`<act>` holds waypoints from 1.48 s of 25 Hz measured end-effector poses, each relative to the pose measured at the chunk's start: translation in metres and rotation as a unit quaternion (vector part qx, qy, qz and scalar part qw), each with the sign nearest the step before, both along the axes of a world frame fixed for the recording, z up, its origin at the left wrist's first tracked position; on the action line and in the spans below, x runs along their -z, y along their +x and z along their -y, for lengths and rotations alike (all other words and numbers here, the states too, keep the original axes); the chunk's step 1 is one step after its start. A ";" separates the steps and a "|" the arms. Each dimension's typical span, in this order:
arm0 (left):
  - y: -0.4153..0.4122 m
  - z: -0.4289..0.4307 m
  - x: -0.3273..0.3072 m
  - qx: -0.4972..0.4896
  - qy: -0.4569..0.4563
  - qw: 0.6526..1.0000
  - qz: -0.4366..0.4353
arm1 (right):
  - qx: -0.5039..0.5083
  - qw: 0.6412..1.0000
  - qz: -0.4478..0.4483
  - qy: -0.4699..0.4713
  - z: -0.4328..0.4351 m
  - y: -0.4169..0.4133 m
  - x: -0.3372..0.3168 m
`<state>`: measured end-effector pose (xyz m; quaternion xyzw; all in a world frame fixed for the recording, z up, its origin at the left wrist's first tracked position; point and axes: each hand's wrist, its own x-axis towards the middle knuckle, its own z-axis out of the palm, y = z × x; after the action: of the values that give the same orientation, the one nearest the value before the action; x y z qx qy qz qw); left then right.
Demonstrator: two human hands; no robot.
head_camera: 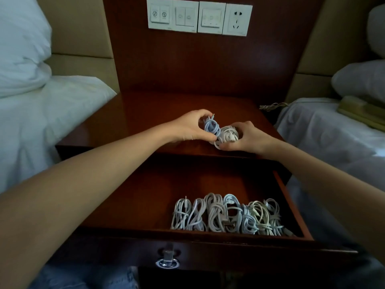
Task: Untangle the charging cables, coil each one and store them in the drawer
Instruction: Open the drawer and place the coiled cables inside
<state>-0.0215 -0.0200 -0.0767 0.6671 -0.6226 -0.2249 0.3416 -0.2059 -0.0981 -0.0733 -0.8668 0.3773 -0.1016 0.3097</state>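
White coil [227, 136] pinched in my right hand [249, 137] | bluish coil [212, 127] gripped in my left hand [187, 127], touching the white one | both on the nightstand top [145, 115] | open drawer [150, 195] nearer me than my hands, coiled cables [227, 215] inside.

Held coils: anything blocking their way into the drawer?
Nothing visible. The drawer stands open below the bluish coil in the left hand and white coil in the right hand; stored coils line only its front.
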 end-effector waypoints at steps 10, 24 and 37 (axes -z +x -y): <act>0.001 -0.060 -0.020 0.029 -0.062 0.992 -0.105 | 0.038 0.959 0.271 -0.078 -0.037 -0.009 0.008; 0.016 -0.137 0.052 0.146 0.226 0.945 0.188 | -0.228 0.971 0.056 -0.038 -0.122 0.005 0.064; 0.038 -0.147 0.039 0.151 0.284 0.924 -0.206 | -0.199 0.980 0.021 -0.017 -0.142 0.020 0.065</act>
<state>0.0165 0.1275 -0.1159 0.5735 -0.5415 -0.5739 0.2204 -0.1856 0.0439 -0.1380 -0.9274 0.1895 -0.0625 0.3165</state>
